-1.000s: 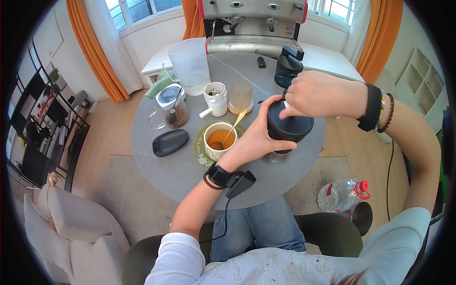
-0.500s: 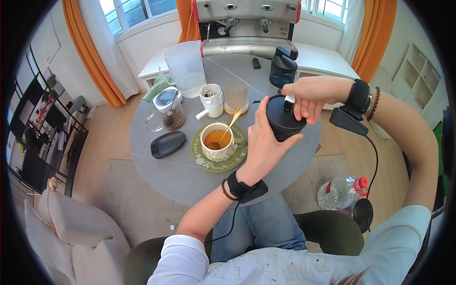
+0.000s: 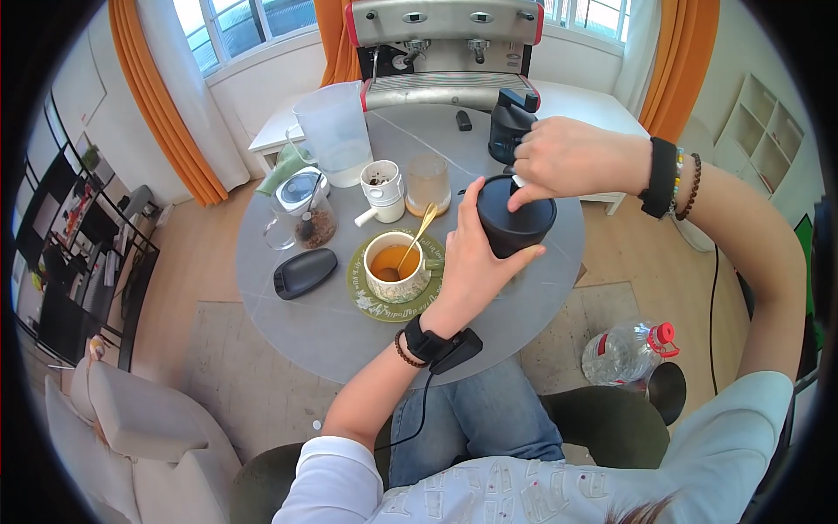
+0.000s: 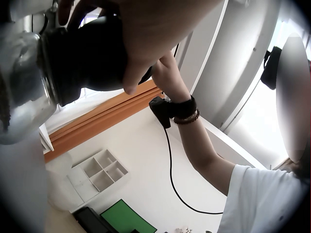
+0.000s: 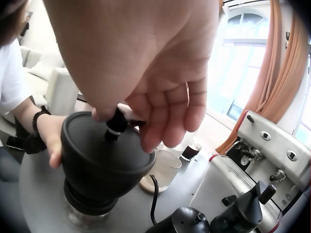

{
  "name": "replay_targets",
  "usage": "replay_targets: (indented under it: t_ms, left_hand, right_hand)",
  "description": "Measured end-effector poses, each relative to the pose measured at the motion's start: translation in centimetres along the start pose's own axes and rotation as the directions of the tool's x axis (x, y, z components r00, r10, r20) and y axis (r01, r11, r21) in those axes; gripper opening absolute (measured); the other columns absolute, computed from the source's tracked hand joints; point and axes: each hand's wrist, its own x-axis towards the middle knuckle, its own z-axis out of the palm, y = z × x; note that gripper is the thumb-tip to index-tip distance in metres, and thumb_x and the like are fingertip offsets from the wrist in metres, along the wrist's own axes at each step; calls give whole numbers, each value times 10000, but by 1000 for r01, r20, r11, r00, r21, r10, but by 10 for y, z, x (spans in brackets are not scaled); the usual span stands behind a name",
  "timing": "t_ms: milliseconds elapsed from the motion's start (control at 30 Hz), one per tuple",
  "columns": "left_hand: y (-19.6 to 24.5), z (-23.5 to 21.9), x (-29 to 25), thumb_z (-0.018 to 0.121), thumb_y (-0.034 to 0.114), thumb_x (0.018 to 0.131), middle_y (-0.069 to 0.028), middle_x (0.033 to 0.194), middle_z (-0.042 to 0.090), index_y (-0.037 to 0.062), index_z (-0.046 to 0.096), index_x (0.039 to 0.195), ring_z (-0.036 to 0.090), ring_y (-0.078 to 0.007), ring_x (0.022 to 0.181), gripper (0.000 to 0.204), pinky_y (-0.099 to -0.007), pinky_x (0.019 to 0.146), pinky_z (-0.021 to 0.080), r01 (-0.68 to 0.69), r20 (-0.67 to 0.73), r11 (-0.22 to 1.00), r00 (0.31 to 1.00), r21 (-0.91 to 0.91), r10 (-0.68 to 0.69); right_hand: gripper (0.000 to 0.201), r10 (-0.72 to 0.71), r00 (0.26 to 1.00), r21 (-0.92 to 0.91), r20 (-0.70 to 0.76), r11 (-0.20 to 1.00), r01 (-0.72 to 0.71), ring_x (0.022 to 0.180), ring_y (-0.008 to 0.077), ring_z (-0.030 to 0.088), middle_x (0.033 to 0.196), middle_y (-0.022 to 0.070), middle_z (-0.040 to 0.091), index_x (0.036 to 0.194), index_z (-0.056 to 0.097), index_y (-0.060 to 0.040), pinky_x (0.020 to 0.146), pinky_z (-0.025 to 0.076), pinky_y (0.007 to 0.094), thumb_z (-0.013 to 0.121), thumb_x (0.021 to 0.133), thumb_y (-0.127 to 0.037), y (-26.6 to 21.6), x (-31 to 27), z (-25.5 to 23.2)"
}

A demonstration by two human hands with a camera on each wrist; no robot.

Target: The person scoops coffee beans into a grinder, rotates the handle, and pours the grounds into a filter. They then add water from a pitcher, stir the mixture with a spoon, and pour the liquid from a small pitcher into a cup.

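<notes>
A black hand coffee grinder (image 3: 521, 229) with a glass jar (image 4: 26, 82) beneath it is held upright over the front right of the table. My left hand (image 3: 478, 272) grips its body, fingers on the far side and thumb along the near side. Above the lid, my right hand (image 3: 572, 159) pinches the central shaft (image 5: 116, 122) with thumb and index finger. The other right fingers bend loosely beside it in the right wrist view. Left of the grinder, a patterned cup (image 3: 397, 269) of amber liquid with a gold spoon (image 3: 421, 234) stands on a green saucer (image 3: 371, 301).
Behind the cup stand a white strainer cup (image 3: 382, 188), a glass (image 3: 428, 185) and a plastic pitcher (image 3: 334, 131). A lidded jar (image 3: 312, 218) and a black oval case (image 3: 304, 273) lie left. A dark bottle-like container (image 3: 511, 131) is beyond my right hand; an espresso machine (image 3: 449, 57) stands behind.
My right fingers were curled over the lid, then extended with the wrist turned, and are curled over it again. The left hand has kept its grip on the grinder.
</notes>
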Motion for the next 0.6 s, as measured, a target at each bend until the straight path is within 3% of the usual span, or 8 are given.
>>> replay_targets:
  t_ms: [100, 200, 267, 333, 367, 400, 533, 600]
  left_hand:
    - [1, 2, 2, 873, 334, 688, -243, 1314, 478, 74, 199, 1468, 552, -387, 1150, 1063, -443, 941, 475, 58, -8, 998, 998, -20, -58]
    - [7, 4, 2, 873, 339, 679, -226, 1306, 498, 76, 209, 1467, 563, -392, 1099, 1064, -454, 918, 469, 59, -43, 994, 998, 94, -55]
    - [7, 8, -2, 872, 335, 678, -216, 1301, 508, 74, 213, 1467, 569, -394, 1065, 1060, -460, 905, 464, -10, -90, 986, 996, 166, 25]
    - [9, 10, -7, 872, 331, 677, -214, 1303, 508, 70, 213, 1467, 568, -394, 1061, 1061, -460, 907, 461, -16, -96, 982, 995, 186, 34]
    - [9, 8, -7, 872, 329, 677, -216, 1308, 503, 67, 210, 1468, 565, -393, 1074, 1064, -457, 916, 460, 5, -77, 985, 997, 172, 8]
    - [10, 6, -7, 872, 327, 677, -219, 1313, 498, 63, 208, 1469, 561, -391, 1087, 1067, -454, 925, 458, 24, -58, 987, 998, 159, -15]
    - [-3, 5, -6, 873, 300, 687, -219, 1330, 479, 38, 130, 1484, 530, -355, 1192, 1120, -436, 976, 437, 5, -13, 1000, 1000, -4, -5]
    - [-12, 6, -9, 869, 286, 690, -221, 1311, 488, 1, 85, 1478, 529, -340, 1202, 1148, -420, 972, 430, 29, 23, 987, 999, -158, -26]
  right_hand:
    - [568, 200, 955, -82, 220, 979, -187, 547, 300, 572, 564, 83, 539, 641, 606, -31, 511, 439, 384, 480, 964, -481, -13, 4, -9]
    - [585, 432, 901, -56, 34, 901, -430, 457, 274, 545, 498, 77, 518, 636, 609, -31, 426, 398, 380, 459, 978, -481, -31, 4, 12]
    - [623, 401, 915, 162, 52, 900, -404, 450, 239, 551, 477, 70, 523, 616, 601, -16, 429, 414, 358, 458, 983, -498, -25, 1, 21]
    - [655, 525, 815, 457, 244, 679, -574, 454, 207, 562, 483, 70, 545, 611, 606, -2, 441, 439, 330, 456, 980, -522, -25, -2, 23]
    - [669, 590, 673, 567, 447, 395, -723, 460, 193, 570, 500, 72, 565, 616, 614, 5, 452, 456, 313, 454, 975, -537, -34, 6, 2]
    - [683, 567, 513, 584, 645, 68, -809, 467, 179, 577, 516, 75, 584, 622, 623, 12, 464, 473, 297, 452, 969, -551, -39, 9, -10]
    - [778, 421, 618, 642, 664, 103, -760, 508, 176, 624, 611, 139, 659, 684, 674, 40, 536, 519, 270, 381, 951, -629, -30, -3, -32]
    - [762, 513, 663, 732, 545, 95, -675, 530, 172, 629, 631, 138, 671, 684, 678, 31, 553, 520, 277, 372, 958, -610, -25, -16, -26]
